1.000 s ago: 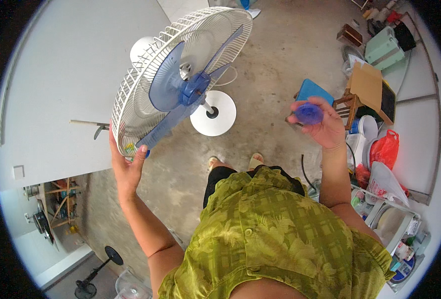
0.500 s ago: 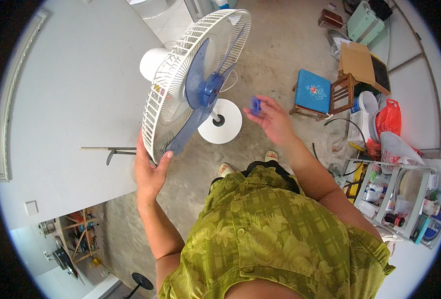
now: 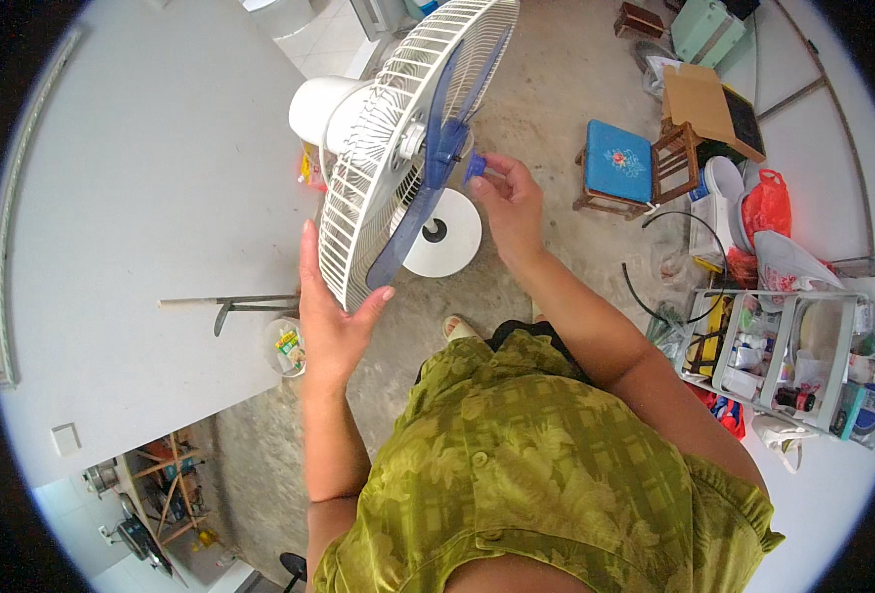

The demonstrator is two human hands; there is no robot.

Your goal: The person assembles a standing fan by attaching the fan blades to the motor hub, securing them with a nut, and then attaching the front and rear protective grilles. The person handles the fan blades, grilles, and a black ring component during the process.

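A white pedestal fan (image 3: 344, 227) stands in front of me, its blue blades (image 3: 408, 237) bare at the front and a wire grille behind them. My left hand (image 3: 337, 321) grips the grille's lower rim, thumb on the near side and fingers behind. In my right hand (image 3: 513, 203) a small blue knob-like cap (image 3: 475, 166) is pinched between thumb and fingers. That cap is right beside the blade hub (image 3: 449, 148); whether they touch I cannot tell. The round white base (image 3: 447, 247) rests on the concrete floor below.
A wooden chair with a blue cushion (image 3: 617, 163) stands to the right. Beyond it are a cardboard box (image 3: 697, 104), a red plastic bag (image 3: 766, 206) and a rack of household items (image 3: 754, 351). A black curved strip (image 3: 627, 282) lies near the rack. The white wall (image 3: 151, 198) fills the left.
My right hand has brought the blue cap leftward and up, close to the blade hub. The view has shifted a little, and my left hand stays on the grille's rim.
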